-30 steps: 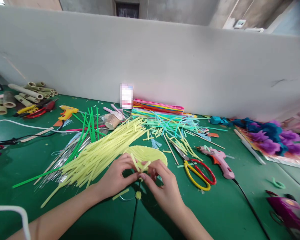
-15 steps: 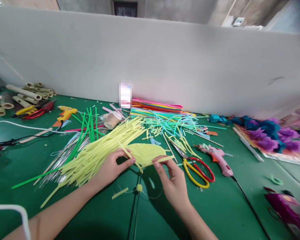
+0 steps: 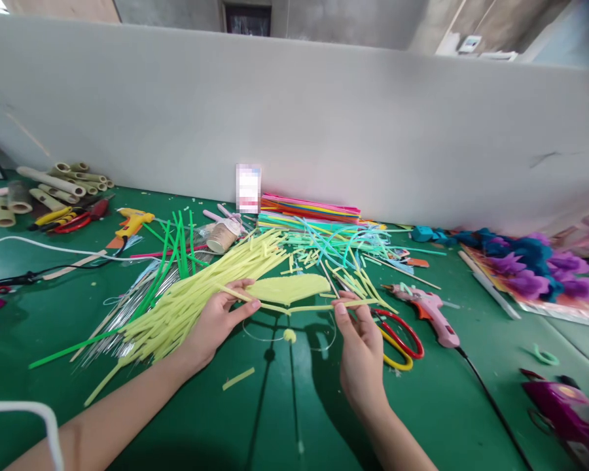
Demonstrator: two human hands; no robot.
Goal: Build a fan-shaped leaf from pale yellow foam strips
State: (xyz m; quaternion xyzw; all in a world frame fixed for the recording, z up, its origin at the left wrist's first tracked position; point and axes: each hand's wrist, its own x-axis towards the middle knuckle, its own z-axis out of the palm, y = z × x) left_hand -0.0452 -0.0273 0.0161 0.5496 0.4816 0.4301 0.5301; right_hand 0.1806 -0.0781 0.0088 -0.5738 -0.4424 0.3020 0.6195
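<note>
My left hand (image 3: 220,324) pinches one side of a yellow pipe cleaner (image 3: 319,307) between thumb and fingers. Its other side is pinched by my right hand (image 3: 362,347). Between the hands the strip bends in a shallow V, touching or just in front of the lower edge of a yellow leaf-shaped chenille piece (image 3: 292,288); whether they are joined I cannot tell. Below hangs a small yellow ball (image 3: 289,335) with thin curved wires at both sides and a thin straight stem (image 3: 295,392) running toward me. A short yellow offcut (image 3: 238,379) lies on the green table.
Yellow pipe cleaners (image 3: 191,304) are heaped at left. Scissors (image 3: 402,330) lie partly behind my right hand. A pink glue gun (image 3: 434,314) trails its cord at right; a yellow glue gun (image 3: 133,222) lies back left. Purple and teal flowers (image 3: 530,268) sit far right.
My hands have spread apart, the right one moving rightward, and the strip has opened into a flatter V. The leaf-shaped piece tilts flatter, and the ball has shifted up and right.
</note>
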